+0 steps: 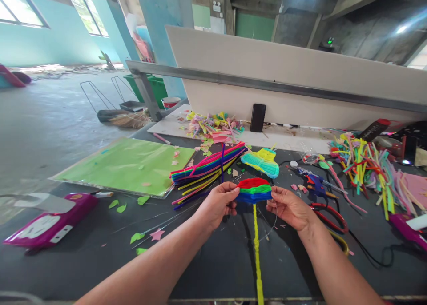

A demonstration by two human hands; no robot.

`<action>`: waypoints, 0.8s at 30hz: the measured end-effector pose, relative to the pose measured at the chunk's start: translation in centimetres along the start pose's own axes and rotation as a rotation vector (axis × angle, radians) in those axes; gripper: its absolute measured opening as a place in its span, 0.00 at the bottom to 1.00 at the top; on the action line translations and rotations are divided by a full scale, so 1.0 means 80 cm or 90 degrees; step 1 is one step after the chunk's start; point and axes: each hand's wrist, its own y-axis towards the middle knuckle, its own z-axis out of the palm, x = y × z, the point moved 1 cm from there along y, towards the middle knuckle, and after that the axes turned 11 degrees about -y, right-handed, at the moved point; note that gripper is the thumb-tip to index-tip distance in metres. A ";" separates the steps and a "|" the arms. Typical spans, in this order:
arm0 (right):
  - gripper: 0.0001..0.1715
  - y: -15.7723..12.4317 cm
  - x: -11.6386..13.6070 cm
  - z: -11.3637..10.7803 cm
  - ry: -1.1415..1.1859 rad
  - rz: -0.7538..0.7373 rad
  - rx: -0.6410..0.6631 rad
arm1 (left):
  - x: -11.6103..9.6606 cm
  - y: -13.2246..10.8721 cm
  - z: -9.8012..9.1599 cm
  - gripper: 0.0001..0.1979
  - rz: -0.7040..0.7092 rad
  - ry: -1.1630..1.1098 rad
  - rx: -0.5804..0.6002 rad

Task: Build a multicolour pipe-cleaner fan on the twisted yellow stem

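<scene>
Between my two hands is a small striped piece made of fuzzy pipe cleaners (255, 190), red on top, green in the middle and blue below. My left hand (222, 202) pinches its left end, and my right hand (287, 206) grips the right end. A yellow fuzzy stem (256, 251) hangs from under the piece toward the table's front edge. Just beyond my hands lies a bundle of coloured pipe cleaners (208, 165). Beside that bundle rests a turquoise and yellow pipe-cleaner piece (262, 161).
Red-handled scissors (330, 218) lie right of my right hand. Green sheets in a plastic sleeve (126, 165) and a purple device (53, 220) are at left. A phone (258, 118) leans against the white board. Pipe-cleaner scraps (360, 162) pile up at right.
</scene>
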 end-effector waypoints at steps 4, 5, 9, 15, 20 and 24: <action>0.10 0.000 0.001 0.000 -0.007 0.010 -0.001 | -0.001 -0.001 0.001 0.18 -0.006 -0.004 0.004; 0.10 0.000 0.001 -0.001 -0.006 0.011 -0.001 | -0.002 -0.001 0.001 0.18 -0.008 -0.004 0.004; 0.10 0.001 0.001 -0.003 0.001 0.012 0.002 | -0.001 -0.001 0.001 0.18 -0.019 0.003 0.004; 0.10 0.001 0.000 -0.005 -0.005 0.007 -0.007 | 0.001 -0.002 0.001 0.17 -0.019 -0.019 0.020; 0.11 0.001 0.004 0.001 -0.031 -0.027 -0.046 | -0.001 -0.002 0.002 0.17 -0.026 -0.056 0.017; 0.15 -0.001 0.008 0.004 -0.122 -0.062 -0.098 | -0.008 -0.004 0.002 0.16 -0.014 -0.061 0.035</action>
